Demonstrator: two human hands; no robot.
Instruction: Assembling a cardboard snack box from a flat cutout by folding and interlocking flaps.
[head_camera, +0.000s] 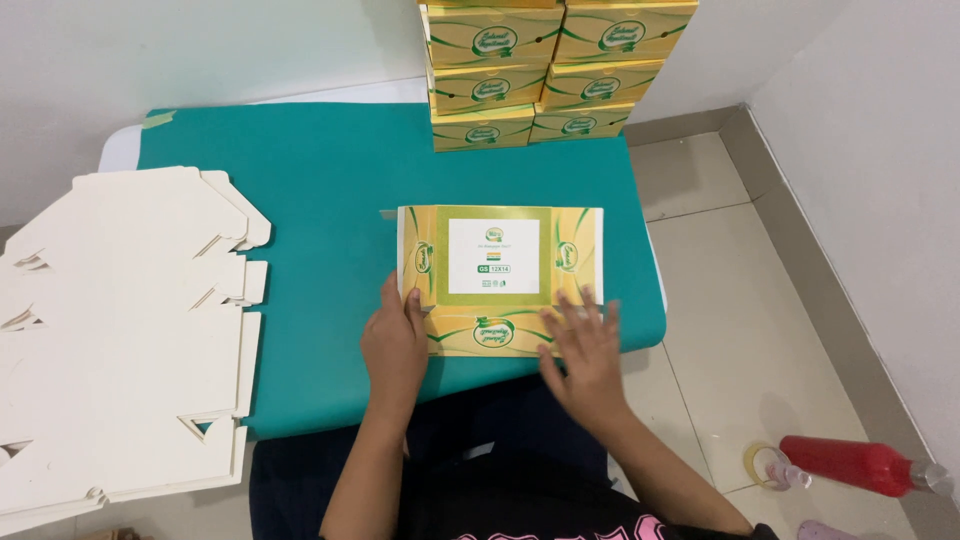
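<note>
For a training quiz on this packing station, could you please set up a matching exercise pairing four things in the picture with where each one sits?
Things:
1. Yellow-and-green printed cardboard box being folded
2. Stack of flat white die-cut cardboard blanks
3. Finished yellow-and-green boxes in two stacks
4. Red plastic bottle

Places:
A. Lying on the tiled floor, at the person's right
B. At the far edge of the green mat, by the wall
C. At the near edge of the green mat, under both hands
D. At the person's left, overlapping the mat's edge

Pairs: 1-C, 2-D, 3-B, 4-A
</note>
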